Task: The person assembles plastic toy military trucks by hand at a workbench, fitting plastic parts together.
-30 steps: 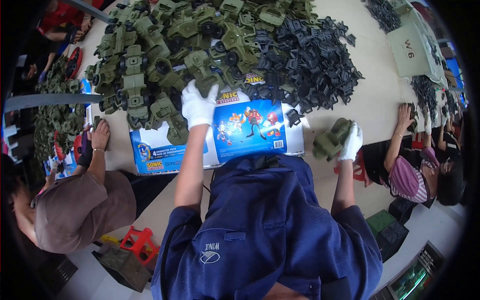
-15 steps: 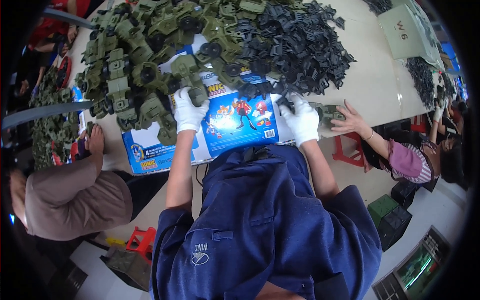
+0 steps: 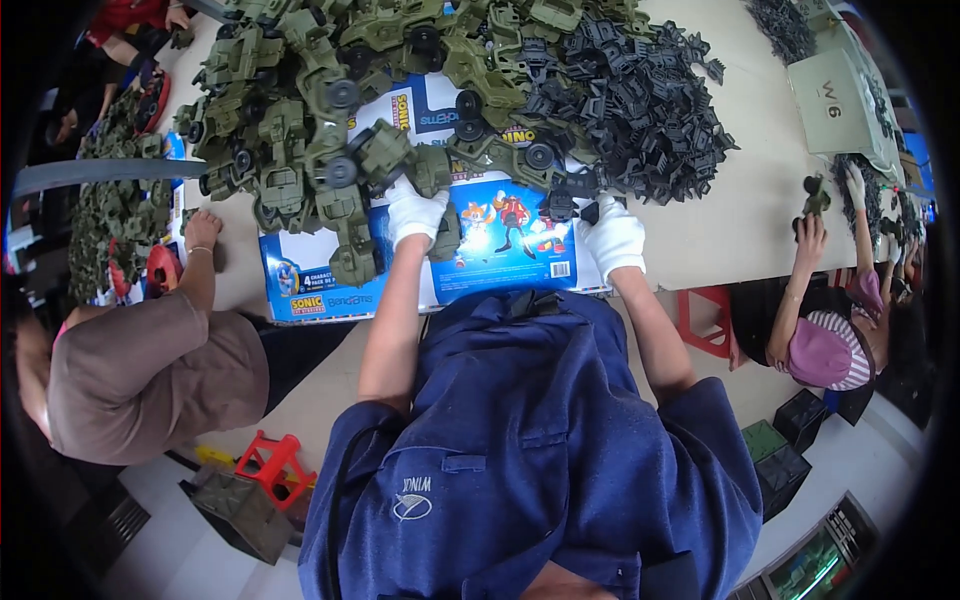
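My left hand [image 3: 416,216], in a white glove, is closed at an olive-green toy vehicle [image 3: 430,170] at the near side of the pile. Another green vehicle part [image 3: 446,236] lies just right of that wrist. My right hand [image 3: 613,240], also gloved, has its fingers closed at a small black plastic part [image 3: 590,212]; the fingertips are partly hidden among the black pieces. Under both hands lies a flattened blue-and-white printed carton [image 3: 500,275]. A heap of green toy vehicles [image 3: 300,130] spreads ahead on the left, beside a heap of black plastic parts [image 3: 640,110].
A pale box [image 3: 830,95] stands on the table [image 3: 745,190] at the far right. A co-worker at right holds up a green toy vehicle [image 3: 817,195]. Another co-worker's hand [image 3: 203,230] rests on the table at left. A red stool [image 3: 278,468] stands behind on the left.
My left hand has moved slightly right along the heap's edge, and my right hand has drawn slightly nearer. The right co-worker has raised a toy vehicle off the table.
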Demonstrator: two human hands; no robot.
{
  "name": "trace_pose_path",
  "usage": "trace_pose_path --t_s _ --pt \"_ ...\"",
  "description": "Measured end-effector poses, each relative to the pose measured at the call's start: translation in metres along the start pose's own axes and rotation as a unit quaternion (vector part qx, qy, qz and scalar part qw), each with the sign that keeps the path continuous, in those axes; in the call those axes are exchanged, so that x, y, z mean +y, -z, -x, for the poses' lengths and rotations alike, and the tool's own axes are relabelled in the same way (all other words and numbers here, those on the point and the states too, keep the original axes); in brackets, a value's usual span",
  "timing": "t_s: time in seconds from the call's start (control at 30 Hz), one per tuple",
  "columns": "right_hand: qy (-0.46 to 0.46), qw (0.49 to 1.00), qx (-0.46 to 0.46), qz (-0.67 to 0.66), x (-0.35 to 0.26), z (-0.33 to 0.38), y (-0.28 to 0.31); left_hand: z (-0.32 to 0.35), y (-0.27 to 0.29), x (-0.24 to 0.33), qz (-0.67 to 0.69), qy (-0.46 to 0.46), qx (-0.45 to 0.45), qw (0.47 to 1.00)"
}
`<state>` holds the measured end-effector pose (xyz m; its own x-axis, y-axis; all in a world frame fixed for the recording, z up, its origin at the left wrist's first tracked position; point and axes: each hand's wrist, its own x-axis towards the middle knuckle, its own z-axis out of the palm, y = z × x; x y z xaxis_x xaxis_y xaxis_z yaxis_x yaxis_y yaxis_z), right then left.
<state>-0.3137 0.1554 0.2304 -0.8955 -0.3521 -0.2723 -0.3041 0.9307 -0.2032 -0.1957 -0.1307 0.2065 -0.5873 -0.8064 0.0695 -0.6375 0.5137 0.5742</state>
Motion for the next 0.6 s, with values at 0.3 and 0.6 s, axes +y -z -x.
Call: trace_pose_path --t_s 0.3,0.6 --pt "-0.001 0.976 0.024 -0.218 0.018 0.022 0.021 -0.005 0.06 -0.02 0.189 0.149 -0.425 0.873" --pt "-0.019 0.998 0.065 0.016 0.002 0.035 -0.019 0.037 0.075 0.019 -0.086 -0.112 -0.418 0.897"
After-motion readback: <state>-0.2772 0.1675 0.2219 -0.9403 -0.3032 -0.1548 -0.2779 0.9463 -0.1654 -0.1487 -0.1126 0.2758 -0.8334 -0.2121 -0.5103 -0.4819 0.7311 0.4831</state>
